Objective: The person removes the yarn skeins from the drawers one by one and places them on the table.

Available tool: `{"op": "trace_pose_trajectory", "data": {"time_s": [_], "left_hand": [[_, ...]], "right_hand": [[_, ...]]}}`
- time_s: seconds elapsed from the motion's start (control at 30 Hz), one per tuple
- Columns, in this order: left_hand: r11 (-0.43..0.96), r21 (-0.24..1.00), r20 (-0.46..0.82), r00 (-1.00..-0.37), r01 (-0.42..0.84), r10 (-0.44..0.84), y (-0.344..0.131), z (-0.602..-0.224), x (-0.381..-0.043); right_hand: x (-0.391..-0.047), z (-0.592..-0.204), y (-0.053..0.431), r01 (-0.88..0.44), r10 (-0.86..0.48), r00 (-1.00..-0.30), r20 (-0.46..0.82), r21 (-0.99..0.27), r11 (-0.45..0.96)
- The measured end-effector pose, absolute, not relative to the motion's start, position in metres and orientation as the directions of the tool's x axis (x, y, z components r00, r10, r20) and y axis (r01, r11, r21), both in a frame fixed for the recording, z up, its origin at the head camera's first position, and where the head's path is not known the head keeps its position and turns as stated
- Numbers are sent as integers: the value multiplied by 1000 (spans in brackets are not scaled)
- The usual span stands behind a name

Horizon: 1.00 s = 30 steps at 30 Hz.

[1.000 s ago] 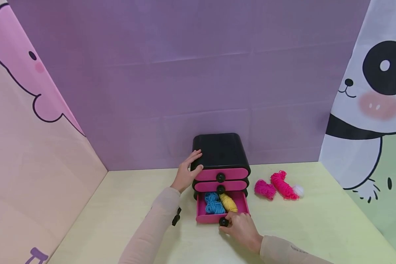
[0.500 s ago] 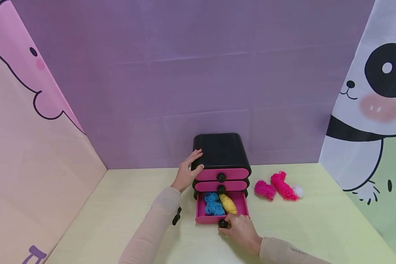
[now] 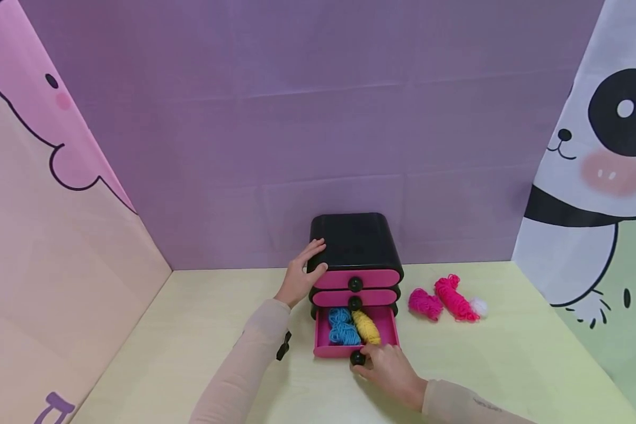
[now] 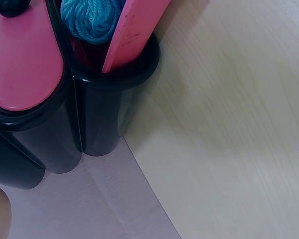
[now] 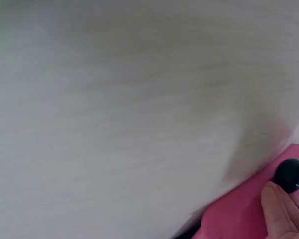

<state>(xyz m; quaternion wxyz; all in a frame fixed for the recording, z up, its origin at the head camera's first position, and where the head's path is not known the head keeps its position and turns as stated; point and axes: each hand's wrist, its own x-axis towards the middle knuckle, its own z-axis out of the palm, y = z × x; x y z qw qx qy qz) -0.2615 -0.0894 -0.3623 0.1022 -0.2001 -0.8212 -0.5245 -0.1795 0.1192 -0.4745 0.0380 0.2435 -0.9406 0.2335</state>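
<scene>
Two bare hands work at a small black cabinet (image 3: 352,235) with pink drawers in the head view. With its fingers extended, the left hand (image 3: 300,277) rests on the cabinet's upper left edge, fingertips on the top and thumb at the front corner. Gripping between thumb and fingers, the right hand (image 3: 391,372) pinches the round black knob (image 3: 357,357) of the bottom drawer (image 3: 331,352). This drawer is pulled out toward the person; the two drawers above it are pushed in. Inside it, a blue yarn bundle (image 3: 343,328) lies on the left, just beside a yellow yarn bundle (image 3: 367,328). On the pale table (image 3: 185,353), to the right of the cabinet, a magenta yarn bundle (image 3: 425,304), a longer hot-pink yarn bundle (image 3: 457,300) and a white ball (image 3: 479,307) lie close together. Behind stands a purple backdrop (image 3: 318,118), with a cartoon panda printed on the right-hand panel (image 3: 567,253).

From the left wrist, the scene is tilted: the cabinet's rounded black side fills the upper left, with blue yarn inside the pulled-out drawer. Only a sliver of the hand shows, at lower left.

From the right wrist, fingertips hold the dark knob on the pink drawer front, at lower right; pale tabletop fills most of this view.
</scene>
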Motion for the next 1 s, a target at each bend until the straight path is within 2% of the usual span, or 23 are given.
{"op": "trace_pose_trajectory", "data": {"time_s": [0.2,0.37,0.5,0.7,1.0], "left_hand": [[377,824,366,-904,424,220,-91,-365,-262],[356,826,376,-898,436,228,-91,-365,-264],[362,823,374,-898,437,234,-91,-364,-265],[361,829,366,-903,426,225,-90,-363,-266],[369,829,354,-905,420,235,-91,-364,-265]], "right_hand": [[-178,-473,120,-531,-457,-846,274,-379,758],[-177,-465,123,-537,-439,-842,314,-410,737],[-180,-454,125,-501,-364,-860,358,-454,736],[-200,-443,129,-416,-268,-901,343,-502,758],[-221,-452,128,-395,-277,-918,283,-604,692]]}}
